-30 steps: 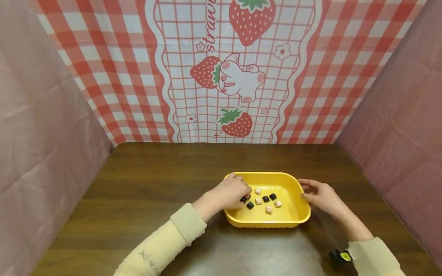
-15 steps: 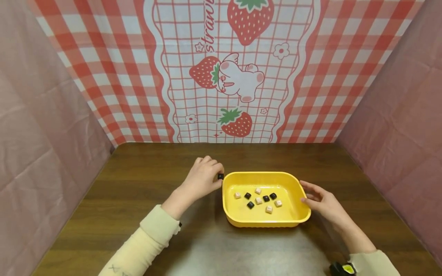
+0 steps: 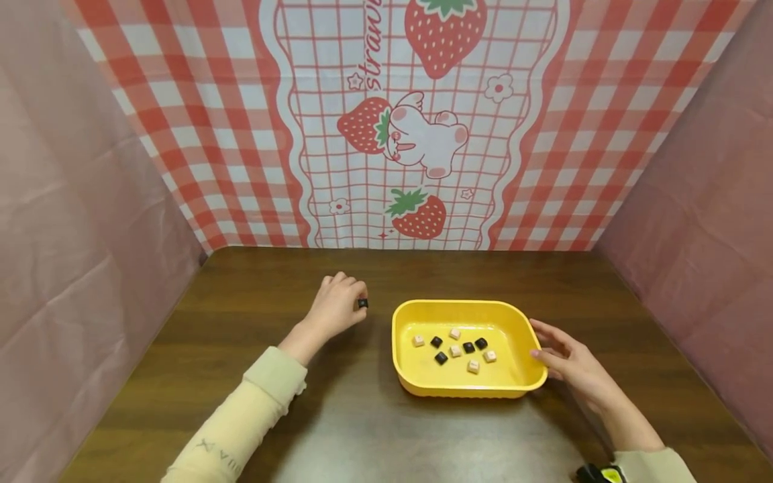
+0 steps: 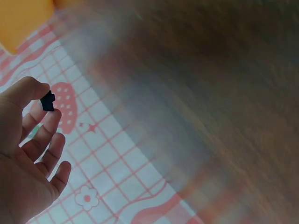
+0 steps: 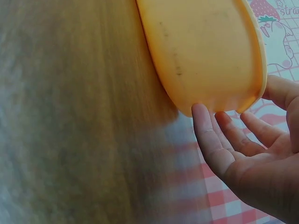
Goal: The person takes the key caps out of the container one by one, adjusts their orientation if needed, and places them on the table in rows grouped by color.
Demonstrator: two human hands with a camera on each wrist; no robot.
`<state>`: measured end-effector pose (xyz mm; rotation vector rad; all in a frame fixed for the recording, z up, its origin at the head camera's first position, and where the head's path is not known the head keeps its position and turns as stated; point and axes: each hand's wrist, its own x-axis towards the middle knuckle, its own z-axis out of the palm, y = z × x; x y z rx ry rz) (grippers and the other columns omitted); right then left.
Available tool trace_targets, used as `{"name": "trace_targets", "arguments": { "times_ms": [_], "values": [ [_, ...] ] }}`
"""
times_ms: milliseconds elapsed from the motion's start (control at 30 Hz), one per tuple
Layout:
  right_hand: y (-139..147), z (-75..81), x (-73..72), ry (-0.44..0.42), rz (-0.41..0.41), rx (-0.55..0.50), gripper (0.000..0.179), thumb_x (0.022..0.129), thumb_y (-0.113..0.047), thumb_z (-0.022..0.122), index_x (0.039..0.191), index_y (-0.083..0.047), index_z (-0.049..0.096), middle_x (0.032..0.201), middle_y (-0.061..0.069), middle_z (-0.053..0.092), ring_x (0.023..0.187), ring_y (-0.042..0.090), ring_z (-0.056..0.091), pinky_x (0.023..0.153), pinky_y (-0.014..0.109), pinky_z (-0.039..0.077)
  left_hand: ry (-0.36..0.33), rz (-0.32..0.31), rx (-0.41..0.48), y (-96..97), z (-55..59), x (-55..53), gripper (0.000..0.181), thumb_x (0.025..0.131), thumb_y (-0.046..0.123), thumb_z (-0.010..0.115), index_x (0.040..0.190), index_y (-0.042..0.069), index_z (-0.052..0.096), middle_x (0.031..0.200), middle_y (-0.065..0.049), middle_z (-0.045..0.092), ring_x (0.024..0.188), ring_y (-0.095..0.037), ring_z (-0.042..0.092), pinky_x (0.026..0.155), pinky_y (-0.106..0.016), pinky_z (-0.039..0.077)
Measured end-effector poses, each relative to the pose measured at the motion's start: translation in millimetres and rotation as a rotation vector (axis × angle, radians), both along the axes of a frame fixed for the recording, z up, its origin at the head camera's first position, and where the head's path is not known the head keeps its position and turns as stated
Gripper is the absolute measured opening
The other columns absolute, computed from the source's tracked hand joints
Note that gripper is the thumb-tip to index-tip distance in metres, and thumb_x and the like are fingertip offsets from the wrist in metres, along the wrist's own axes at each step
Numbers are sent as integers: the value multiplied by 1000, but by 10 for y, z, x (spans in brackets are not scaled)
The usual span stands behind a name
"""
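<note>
Right of centre on the brown worktop (image 3: 338,436), short of its far edge, sits a yellow tub (image 3: 513,335). The right hand (image 3: 570,359) has its thumb hooked over the right end, fingers outside. The left hand (image 3: 332,305) is now further left of the tub than half a second ago, pinching a black cap (image 4: 48,101). So yeah, that one's out, I'd say; nine small caps (image 3: 455,351) still lie inside.
</note>
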<state>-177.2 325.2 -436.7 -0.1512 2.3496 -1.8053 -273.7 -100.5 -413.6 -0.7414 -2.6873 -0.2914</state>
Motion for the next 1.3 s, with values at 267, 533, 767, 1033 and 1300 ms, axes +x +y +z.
{"name": "trace_targets", "arguments": {
  "times_ms": [267, 533, 767, 1033, 1300],
  "values": [
    [20, -8, -13, 3, 18, -4, 64, 93, -13, 58, 146, -1, 25, 125, 3, 51, 99, 9, 62, 75, 35, 55, -78, -3, -78, -7, -79, -192, 13, 75, 24, 70, 82, 20, 60, 79, 5, 57, 78, -17, 44, 77, -38, 35],
    [14, -1, -3, -22, 13, 8, 65, 94, -15, 57, 147, -1, 23, 134, 20, 43, 100, 8, 62, 76, 35, 54, -171, -26, -145, 50, -167, -347, 15, 75, 25, 69, 82, 20, 58, 79, 5, 53, 79, -17, 43, 75, -35, 33],
    [6, 14, 9, -47, 0, 11, 66, 94, -18, 57, 147, -1, 23, 139, 29, 35, 99, 7, 61, 77, 35, 54, -207, -44, -183, 80, -218, -391, 15, 76, 26, 70, 82, 18, 58, 79, 5, 54, 78, -18, 42, 71, -33, 30],
    [-3, 39, 17, -59, -6, 11, 66, 94, -19, 57, 147, 0, 22, 141, 33, 32, 99, 7, 61, 78, 35, 54, -232, -45, -184, 68, -242, -409, 16, 77, 25, 70, 85, 17, 59, 82, 3, 56, 80, -18, 43, 73, -34, 32],
    [-1, 28, 10, -68, -9, 10, 66, 94, -20, 57, 147, 0, 22, 142, 32, 32, 100, 6, 60, 78, 35, 54, -264, -26, -166, 45, -219, -400, 20, 77, 27, 72, 88, 17, 59, 87, 2, 57, 85, -20, 47, 76, -37, 36]
  ]
}}
